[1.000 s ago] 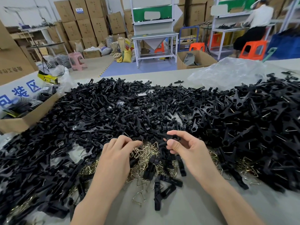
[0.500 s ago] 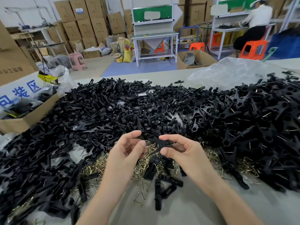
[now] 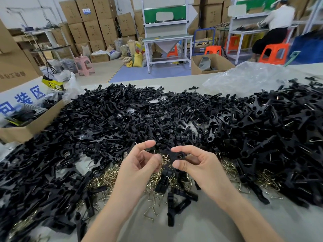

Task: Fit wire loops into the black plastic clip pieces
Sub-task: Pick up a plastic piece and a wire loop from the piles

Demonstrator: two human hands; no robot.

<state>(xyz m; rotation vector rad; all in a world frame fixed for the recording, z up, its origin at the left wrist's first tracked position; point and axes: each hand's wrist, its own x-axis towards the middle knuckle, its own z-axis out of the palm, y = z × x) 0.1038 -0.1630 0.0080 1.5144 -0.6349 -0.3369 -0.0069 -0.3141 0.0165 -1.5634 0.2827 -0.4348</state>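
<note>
1. Where the left hand meets the black clip piece, it is hard to tell what the hand holds. Its forefinger tip reaches the piece's left end. Its thumb lies beside a bit of brass wire, and I cannot tell whether that wire is pinched or belongs to the wire loops heaped on the table beneath.
2. Both forearms are cut off by the lower edge. The heap of black clips runs out of view left and right.
3. The right hand holds the clip piece above the wire loops, forefinger on top and thumb underneath, clamped on its right half. The other fingers are curled behind.
4. The left hand's forefinger and thumb are bent towards each other with a gap between them. The remaining fingers are folded into the palm.
5. The cardboard box at left has a white panel with large blue characters. "装区" is readable and the rest is cropped. A yellow-and-black packet in the box starts with "PRO". The print on the stacked cartons is too small to read.
</note>
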